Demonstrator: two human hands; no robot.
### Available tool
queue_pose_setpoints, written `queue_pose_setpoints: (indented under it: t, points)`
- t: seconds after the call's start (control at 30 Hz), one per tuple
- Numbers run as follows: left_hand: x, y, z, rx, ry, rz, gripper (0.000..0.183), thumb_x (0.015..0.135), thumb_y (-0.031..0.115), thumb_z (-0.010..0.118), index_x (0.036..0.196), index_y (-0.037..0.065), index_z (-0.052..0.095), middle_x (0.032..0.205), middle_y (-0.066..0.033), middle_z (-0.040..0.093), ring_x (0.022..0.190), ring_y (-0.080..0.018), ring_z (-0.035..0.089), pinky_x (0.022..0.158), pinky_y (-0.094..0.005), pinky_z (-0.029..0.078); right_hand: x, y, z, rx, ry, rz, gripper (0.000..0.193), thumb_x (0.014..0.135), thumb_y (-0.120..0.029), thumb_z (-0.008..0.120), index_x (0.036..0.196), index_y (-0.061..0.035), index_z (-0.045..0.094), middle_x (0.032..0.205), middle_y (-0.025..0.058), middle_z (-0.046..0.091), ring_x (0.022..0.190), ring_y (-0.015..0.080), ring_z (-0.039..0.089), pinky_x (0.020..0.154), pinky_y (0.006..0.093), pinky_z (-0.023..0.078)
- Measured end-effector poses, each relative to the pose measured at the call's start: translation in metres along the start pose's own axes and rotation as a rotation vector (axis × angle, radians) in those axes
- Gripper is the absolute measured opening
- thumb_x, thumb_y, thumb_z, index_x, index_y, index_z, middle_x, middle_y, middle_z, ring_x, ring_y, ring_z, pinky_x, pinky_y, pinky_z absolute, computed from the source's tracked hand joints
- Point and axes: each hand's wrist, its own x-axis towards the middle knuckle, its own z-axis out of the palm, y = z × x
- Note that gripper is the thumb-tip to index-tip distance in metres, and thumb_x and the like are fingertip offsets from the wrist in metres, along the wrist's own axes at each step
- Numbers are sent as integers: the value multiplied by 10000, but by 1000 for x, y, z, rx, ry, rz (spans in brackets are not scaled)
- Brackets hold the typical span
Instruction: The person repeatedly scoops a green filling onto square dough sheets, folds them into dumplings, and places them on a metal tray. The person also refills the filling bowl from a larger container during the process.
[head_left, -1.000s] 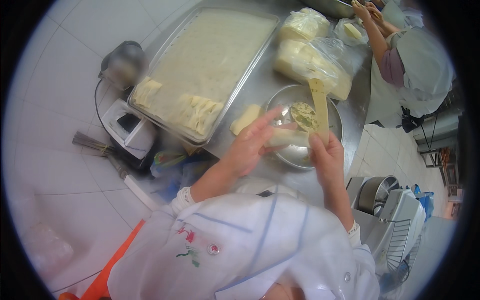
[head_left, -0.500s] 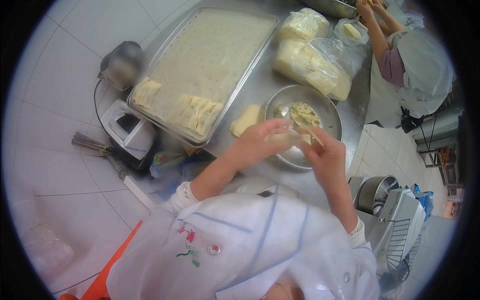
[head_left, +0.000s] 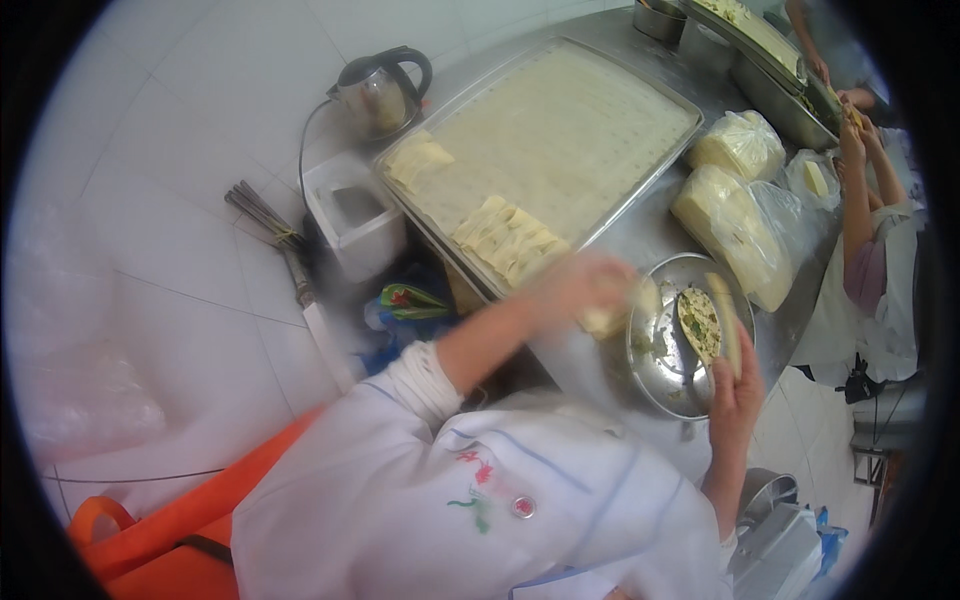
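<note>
My left hand (head_left: 590, 285), smeared by motion, is between the front right corner of a large metal tray (head_left: 640, 212) and a round metal bowl (head_left: 650, 378). Whether it holds anything is unclear. Pale dough sheets (head_left: 600, 322) lie partly hidden beside it. My right hand (head_left: 735, 388) is closed on a pale flat stick (head_left: 726, 315), which reaches up over the bowl's right side. Inside the bowl sits an oval mound of pale filling with green bits (head_left: 697, 318). On the tray's near end are a row of folded dough pieces (head_left: 508, 238) and a smaller group (head_left: 418, 160).
Plastic bags of dough (head_left: 725, 220) stand right of the tray. A kettle (head_left: 378, 95), a white container (head_left: 355, 225) and a bundle of metal rods (head_left: 262, 212) are at left. Another person's hands (head_left: 862, 125) work beside a filled tray (head_left: 760, 38) at far right.
My hands, together over the bowl before, are now apart. The left has moved left toward the tray; the right stays by the bowl with the stick. The whole view has shifted.
</note>
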Motion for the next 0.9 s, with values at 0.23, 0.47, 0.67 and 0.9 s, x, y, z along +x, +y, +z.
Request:
queue_pose_setpoints:
  t: [0.23,0.47,0.67,0.9]
  points:
    - [26,-79,-219,-44,823,-38,389,841,160,673,1180,11,553,982,-85,664,856,-156,651,728,-262,510,-19,38,-29,203,120,344,319,945,-124,490,1246,-42,561,877,-40,557,649,-2,394,574,148,305]
    - [17,-119,-238,1150,801,-127,382,751,225,728,1079,66,617,1027,-136,649,990,-309,594,876,-395,458,-27,35,-24,112,102,398,308,929,-117,507,1211,-18,581,796,-53,523,613,4,360,544,164,282]
    - [20,-107,-237,1230,888,65,385,744,193,728,1088,71,608,1000,-133,643,987,-319,580,874,-416,448,-29,27,-25,96,98,402,298,933,-126,511,1206,-38,590,722,-70,468,587,7,344,526,174,268]
    - [6,-43,-69,582,392,278,306,787,137,674,1072,51,606,1030,-124,622,936,-285,586,838,-353,467,-40,41,-5,19,40,498,213,958,-222,488,1018,-59,610,692,-31,481,620,47,415,561,204,336]
